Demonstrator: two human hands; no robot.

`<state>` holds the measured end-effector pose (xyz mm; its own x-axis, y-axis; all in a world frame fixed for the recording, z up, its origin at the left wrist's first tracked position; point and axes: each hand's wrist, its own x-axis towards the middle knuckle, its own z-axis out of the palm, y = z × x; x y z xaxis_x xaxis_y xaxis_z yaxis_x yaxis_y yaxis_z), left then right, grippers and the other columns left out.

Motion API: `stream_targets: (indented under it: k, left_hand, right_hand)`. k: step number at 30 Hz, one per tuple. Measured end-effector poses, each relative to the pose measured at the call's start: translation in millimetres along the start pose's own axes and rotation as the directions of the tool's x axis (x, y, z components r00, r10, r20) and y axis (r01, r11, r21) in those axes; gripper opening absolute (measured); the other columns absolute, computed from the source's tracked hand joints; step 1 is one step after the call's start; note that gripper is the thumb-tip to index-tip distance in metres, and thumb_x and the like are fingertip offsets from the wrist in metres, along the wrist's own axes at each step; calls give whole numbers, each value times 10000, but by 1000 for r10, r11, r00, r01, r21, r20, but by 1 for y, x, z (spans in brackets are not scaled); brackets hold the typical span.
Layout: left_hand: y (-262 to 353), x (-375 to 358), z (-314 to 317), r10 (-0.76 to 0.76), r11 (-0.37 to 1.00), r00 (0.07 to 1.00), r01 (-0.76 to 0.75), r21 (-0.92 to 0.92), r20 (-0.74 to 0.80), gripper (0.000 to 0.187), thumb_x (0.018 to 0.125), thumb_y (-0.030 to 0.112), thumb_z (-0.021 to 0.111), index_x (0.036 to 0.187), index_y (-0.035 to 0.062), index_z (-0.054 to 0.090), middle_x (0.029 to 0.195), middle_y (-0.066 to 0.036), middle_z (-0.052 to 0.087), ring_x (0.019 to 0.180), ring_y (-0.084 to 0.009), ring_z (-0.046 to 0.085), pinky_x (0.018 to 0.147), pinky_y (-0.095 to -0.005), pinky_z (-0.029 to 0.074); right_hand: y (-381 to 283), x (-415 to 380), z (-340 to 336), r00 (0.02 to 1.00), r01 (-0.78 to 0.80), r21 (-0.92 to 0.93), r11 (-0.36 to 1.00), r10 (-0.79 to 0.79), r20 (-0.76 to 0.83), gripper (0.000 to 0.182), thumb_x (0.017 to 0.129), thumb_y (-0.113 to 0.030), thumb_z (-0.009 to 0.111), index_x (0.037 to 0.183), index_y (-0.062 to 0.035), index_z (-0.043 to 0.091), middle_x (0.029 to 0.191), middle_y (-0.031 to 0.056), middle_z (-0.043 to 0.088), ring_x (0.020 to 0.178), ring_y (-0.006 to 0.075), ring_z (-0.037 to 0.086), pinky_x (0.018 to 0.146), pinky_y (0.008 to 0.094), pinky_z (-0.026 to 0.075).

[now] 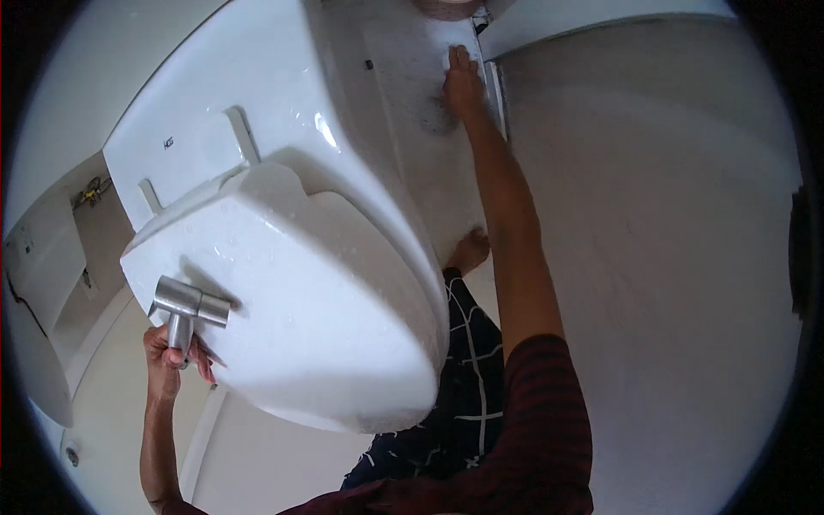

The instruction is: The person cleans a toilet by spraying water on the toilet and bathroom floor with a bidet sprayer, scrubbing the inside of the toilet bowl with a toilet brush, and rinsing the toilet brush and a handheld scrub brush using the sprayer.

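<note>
My left hand is closed around the handle of a brushed-metal bidet sprayer. The sprayer's head is over the toilet's closed white lid, and water drops dot the lid. On the far side of the toilet, my right hand reaches down to the wet floor beside the wall's bottom edge. Its fingers are bent and close together. Something white shows by the fingertips, too small to identify. Greyish suds lie on the floor next to this hand.
The white toilet body fills the upper middle. A brownish round object is partly cut off at the top. A bare foot stands between toilet and wall. Pipe fittings show at the left.
</note>
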<state>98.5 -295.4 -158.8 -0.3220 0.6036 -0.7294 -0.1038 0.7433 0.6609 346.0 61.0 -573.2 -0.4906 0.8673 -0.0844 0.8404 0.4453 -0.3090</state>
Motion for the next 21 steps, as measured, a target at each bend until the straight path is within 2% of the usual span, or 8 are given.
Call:
stream_targets:
  k: [2,5,8,11,14,17,20,21]
  left_hand:
    - [3,2,3,-11,1000,1000,11,8,-2,601,653,600,619,576,27,455,426,-60,468,332,-211,517,326,-330,456]
    - [5,4,4,-33,999,999,33,24,-5,610,641,614,616,570,28,465,425,-64,478,341,-215,530,355,-331,473]
    - [9,6,5,-51,998,999,51,32,8,619,636,623,612,569,24,471,429,-68,487,346,-215,536,382,-330,486]
    - [11,8,5,-54,998,998,53,40,19,624,636,626,609,567,21,471,432,-65,488,346,-214,537,394,-322,491]
    - [15,10,8,-49,998,999,48,49,16,620,638,622,610,571,22,468,436,-61,487,347,-217,539,397,-321,492]
    - [11,9,7,-73,997,997,72,18,24,617,640,620,609,582,22,468,441,-60,487,349,-221,541,396,-324,492]
    - [8,8,6,-72,997,997,72,12,20,617,640,619,608,596,19,470,443,-63,488,350,-223,543,394,-324,492]
    - [8,8,6,-66,998,998,66,18,17,617,640,618,608,601,18,471,443,-64,489,351,-224,544,393,-323,492]
  right_hand:
    - [-4,10,5,999,-40,-47,998,40,10,412,777,-74,531,1177,-30,442,1184,116,412,1029,283,451,861,364,433]
    - [-7,23,12,996,-9,-237,971,29,81,347,746,-87,564,1082,-33,496,1079,97,483,1026,248,463,769,353,496]
    - [-11,30,24,995,-57,-242,969,74,64,263,743,-98,571,1000,-60,532,1036,78,508,1010,222,480,719,334,514]
    - [17,32,84,1000,-26,-224,974,24,-11,231,745,-99,570,973,-72,555,989,73,531,1000,211,495,706,316,515]
    - [-1,22,43,1000,-7,-308,951,6,-5,185,741,-107,574,922,-73,582,966,74,545,991,209,510,703,306,514]
    - [-4,26,32,997,56,-368,928,-32,71,153,736,-107,579,883,-76,610,957,71,550,963,211,522,709,302,512]
    - [-6,29,41,994,43,-478,877,9,105,156,738,-94,571,884,-74,621,920,76,553,931,204,525,700,289,510]
    - [-6,28,41,995,-4,-454,891,51,91,164,738,-92,570,893,-76,622,909,81,555,927,202,526,693,287,510]
